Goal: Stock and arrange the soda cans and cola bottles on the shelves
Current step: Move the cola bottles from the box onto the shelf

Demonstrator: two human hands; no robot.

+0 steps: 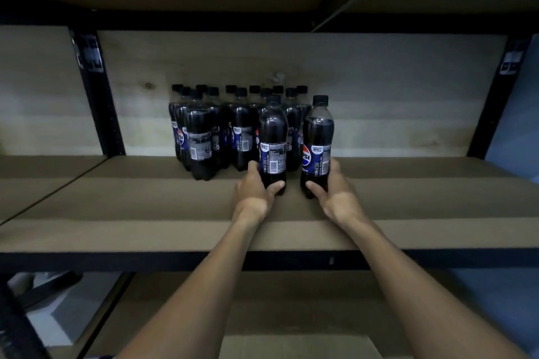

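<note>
A pale wooden back panel (379,81), marked by a dark knot (149,85) toward its left side, spans the space between a black left upright (100,108) and a black right upright (491,108). Each carries a blurred white label near its top, the left label (92,52) and the right label (510,63). A blue-grey wall (517,131) shows beyond the right upright. At lower left, a dark, blurred object (49,285) lies over a light floor (52,326).

Shelf board (145,201): matt brown, smooth, wood-fibre look; every cola bottle (318,131) on the shelf board: clear, glossy, smooth plastic; caps (320,100): black plastic; labels (273,159): glossy printed film; back panel (379,96) behind the shelf board: pale bare wood, knotted, matt; uprights (100,102) at the shelf board's ends: black painted metal.
</note>
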